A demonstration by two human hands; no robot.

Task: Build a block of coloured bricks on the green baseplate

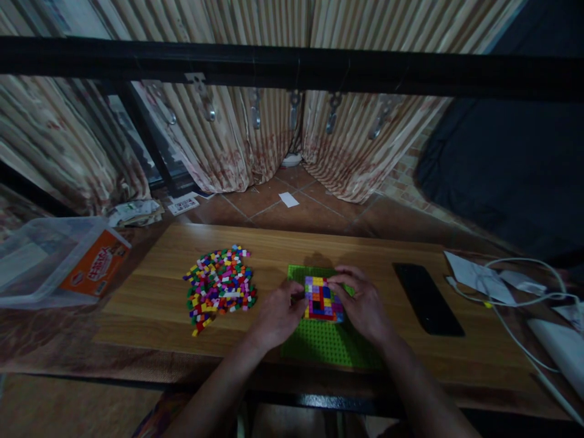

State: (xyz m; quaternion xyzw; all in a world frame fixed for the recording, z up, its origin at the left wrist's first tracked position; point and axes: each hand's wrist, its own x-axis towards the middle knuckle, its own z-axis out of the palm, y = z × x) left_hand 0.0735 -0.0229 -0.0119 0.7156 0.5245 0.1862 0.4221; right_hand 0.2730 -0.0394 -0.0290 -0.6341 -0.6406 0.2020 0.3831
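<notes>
A multicoloured toy brick build (pixel 322 301), with purple, yellow, red and blue bricks, sits over a green baseplate (pixel 323 344) in front of me. My left hand (pixel 281 311) is closed at the build's left edge, fingertips against its side. Over the upper right corner of the build, my right hand (pixel 361 301) is closed with its thumb and index finger near each other. Whether a small brick is between them is too small to tell. The right hand hides part of the build's right side.
Many loose toy bricks (pixel 221 286) lie in a pile on the wooden table (pixel 150 292), left of the baseplate. A black phone (pixel 427 298) lies to the right, with white cables (pixel 515 261) and papers beyond. A clear plastic box (pixel 45 261) stands at far left.
</notes>
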